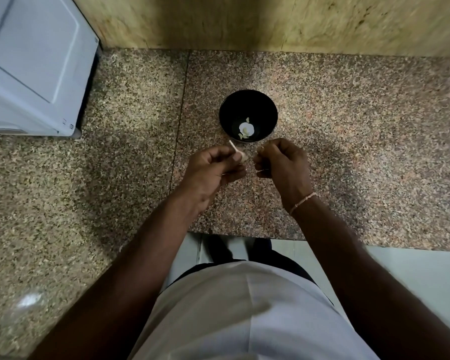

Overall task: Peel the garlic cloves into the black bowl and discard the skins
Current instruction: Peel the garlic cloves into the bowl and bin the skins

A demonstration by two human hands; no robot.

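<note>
Head view: your left hand pinches a small garlic clove just in front of the black bowl on the bench; right hand fingers curl around a skin scrap. Clove looks light, slippery; grip its ends.

Both bare forearms reach forward from the near edge and converge toward the middle. The left hand has its fingers curled, thumb and forefinger pinching a small pale garlic clove at their tips. The right hand, just beside it and apart, is curled with fingertips pinched together; what they hold is unclear. A thin pale thread bracelet circles the right wrist.
</note>
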